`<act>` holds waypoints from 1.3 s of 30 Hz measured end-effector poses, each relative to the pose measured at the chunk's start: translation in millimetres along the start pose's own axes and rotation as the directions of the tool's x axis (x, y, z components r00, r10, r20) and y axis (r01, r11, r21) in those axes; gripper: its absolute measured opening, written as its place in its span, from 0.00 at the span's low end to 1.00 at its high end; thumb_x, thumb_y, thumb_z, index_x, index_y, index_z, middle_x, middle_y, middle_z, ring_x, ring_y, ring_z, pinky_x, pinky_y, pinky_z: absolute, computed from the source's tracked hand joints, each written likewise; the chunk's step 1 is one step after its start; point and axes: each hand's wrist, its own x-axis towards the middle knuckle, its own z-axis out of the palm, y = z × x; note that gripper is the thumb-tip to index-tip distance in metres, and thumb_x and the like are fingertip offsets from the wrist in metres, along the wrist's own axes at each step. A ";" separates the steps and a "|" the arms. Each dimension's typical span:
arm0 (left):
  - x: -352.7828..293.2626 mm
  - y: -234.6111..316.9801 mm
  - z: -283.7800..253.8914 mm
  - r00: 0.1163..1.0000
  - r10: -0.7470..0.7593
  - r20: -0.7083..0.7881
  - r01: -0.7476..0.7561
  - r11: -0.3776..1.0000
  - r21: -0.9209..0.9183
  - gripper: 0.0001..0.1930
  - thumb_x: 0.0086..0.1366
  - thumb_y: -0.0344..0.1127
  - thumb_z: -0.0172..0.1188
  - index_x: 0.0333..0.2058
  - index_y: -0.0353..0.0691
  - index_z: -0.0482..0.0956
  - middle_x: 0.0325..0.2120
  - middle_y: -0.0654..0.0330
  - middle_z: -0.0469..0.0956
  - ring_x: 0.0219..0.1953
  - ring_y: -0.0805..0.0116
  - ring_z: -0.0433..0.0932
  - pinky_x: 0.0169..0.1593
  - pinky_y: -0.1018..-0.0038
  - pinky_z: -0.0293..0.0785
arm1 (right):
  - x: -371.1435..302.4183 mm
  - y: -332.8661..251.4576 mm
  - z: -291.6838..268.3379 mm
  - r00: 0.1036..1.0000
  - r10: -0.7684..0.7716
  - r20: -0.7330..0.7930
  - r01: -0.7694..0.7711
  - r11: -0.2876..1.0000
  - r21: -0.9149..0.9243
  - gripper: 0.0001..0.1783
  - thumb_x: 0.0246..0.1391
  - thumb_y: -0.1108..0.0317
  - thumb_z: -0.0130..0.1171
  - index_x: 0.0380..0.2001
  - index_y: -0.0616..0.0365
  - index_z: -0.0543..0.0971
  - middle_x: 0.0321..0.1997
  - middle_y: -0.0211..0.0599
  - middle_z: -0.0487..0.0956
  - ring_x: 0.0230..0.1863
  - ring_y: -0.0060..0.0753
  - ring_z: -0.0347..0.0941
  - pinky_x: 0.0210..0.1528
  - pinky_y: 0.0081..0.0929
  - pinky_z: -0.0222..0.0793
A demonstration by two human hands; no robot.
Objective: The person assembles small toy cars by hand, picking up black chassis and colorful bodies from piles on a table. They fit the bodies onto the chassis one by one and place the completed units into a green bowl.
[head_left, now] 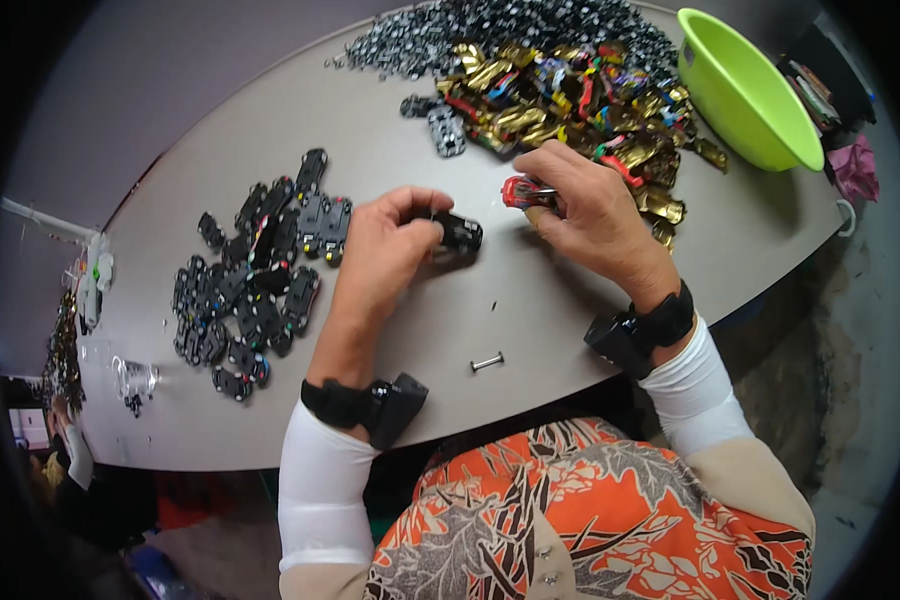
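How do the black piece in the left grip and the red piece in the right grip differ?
The black piece is mostly dark; the red piece is mainly bright red.
The black piece sits in the left grip, the red piece in the right grip.
The red piece is nearer the gold-wrapped pile than the black piece.
Both are small and partly hidden by fingers.

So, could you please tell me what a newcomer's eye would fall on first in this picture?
Probably the bright green basin at the upper right of the pale table, beside the shiny heap of gold and coloured pieces. Next might come the middle, where the left hand holds a black piece and the right hand a red piece. A cluster of black toy cars stands out farther left.
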 end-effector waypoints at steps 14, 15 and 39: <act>4.3 -11.6 -11.1 0.994 -0.050 -0.093 0.058 0.994 0.090 0.13 0.49 0.25 0.54 0.35 0.33 0.78 0.17 0.68 0.71 0.15 0.84 0.63 0.19 0.87 0.58 | -58.4 -72.9 22.0 0.642 -0.446 0.624 0.146 0.870 0.472 0.10 0.34 0.77 0.56 0.26 0.64 0.70 0.29 0.45 0.70 0.33 0.50 0.71 0.32 0.42 0.68; 4.8 -13.8 -12.4 0.997 -0.029 -0.077 0.033 0.998 0.059 0.13 0.49 0.25 0.53 0.36 0.33 0.78 0.18 0.68 0.72 0.15 0.84 0.64 0.19 0.87 0.58 | -56.7 -72.2 18.6 0.639 -0.433 0.636 0.144 0.879 0.454 0.08 0.36 0.78 0.53 0.26 0.64 0.70 0.29 0.46 0.71 0.33 0.51 0.71 0.32 0.42 0.68; 3.4 -18.0 -13.4 0.999 -0.030 -0.041 0.025 0.995 -0.101 0.15 0.48 0.22 0.52 0.37 0.34 0.78 0.24 0.64 0.77 0.17 0.83 0.69 0.18 0.88 0.61 | 6.6 1.9 4.7 0.999 -0.014 0.041 0.013 0.999 0.030 0.15 0.39 0.82 0.55 0.35 0.63 0.72 0.34 0.40 0.74 0.34 0.38 0.73 0.35 0.28 0.68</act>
